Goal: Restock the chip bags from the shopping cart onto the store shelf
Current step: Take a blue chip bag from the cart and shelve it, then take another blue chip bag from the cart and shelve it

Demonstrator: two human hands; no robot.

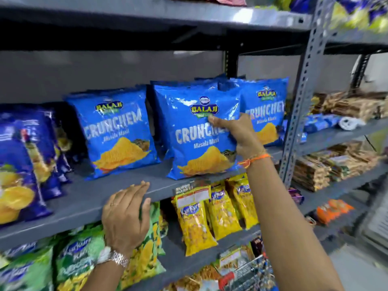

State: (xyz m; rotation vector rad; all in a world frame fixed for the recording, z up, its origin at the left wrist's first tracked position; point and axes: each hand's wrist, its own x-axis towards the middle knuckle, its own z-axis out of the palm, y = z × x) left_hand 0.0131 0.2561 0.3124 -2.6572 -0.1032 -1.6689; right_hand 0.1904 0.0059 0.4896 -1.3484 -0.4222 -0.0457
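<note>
The chip bags [195,133] are bright blue with white lettering and yellow ridged chips printed low. The shelf [88,198] is grey. Below hang yellow packs [195,223] and green bags [77,263], their print seemingly blue, though blurred.

The right hand [237,135] grips a blue chip bag [197,131] standing on the grey shelf [84,198], whose front edge the left hand [126,217] rests on.

The shopping cart [249,276] is cropped at the bottom edge, the dark blue bags [19,164] are cropped at the left, and the right-hand shelves [346,131] are blurred.
</note>
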